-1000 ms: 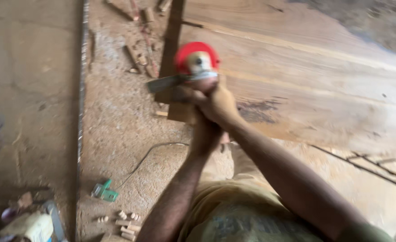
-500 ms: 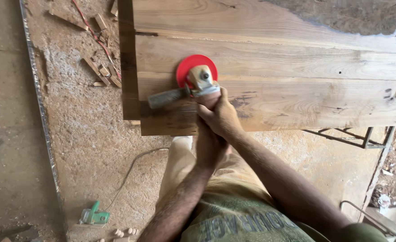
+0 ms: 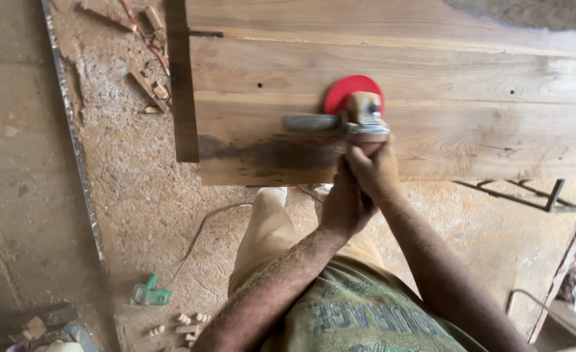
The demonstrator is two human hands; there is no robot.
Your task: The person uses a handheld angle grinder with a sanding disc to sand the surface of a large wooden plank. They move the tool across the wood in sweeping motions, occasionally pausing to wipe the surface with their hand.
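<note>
Where our two hands overlap at centre frame, the sander's body is hidden: our right hand (image 3: pixel 374 171) and left hand (image 3: pixel 345 207) both close around it, leaving only its red disc (image 3: pixel 348 91) and grey side handle (image 3: pixel 311 122) visible on the wooden plank (image 3: pixel 483 130). A dark smear stains the plank's lower left. Lower left, a small green tool (image 3: pixel 150 294) lies on the sawdust floor (image 3: pixel 151 208), its cord partly blurred. Wooden pegs (image 3: pixel 187 322) lie below it, near the bottom edge.

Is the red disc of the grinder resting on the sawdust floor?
No, the red disc sits on the wooden plank, above the floor, with both hands behind it on the grinder.
</note>
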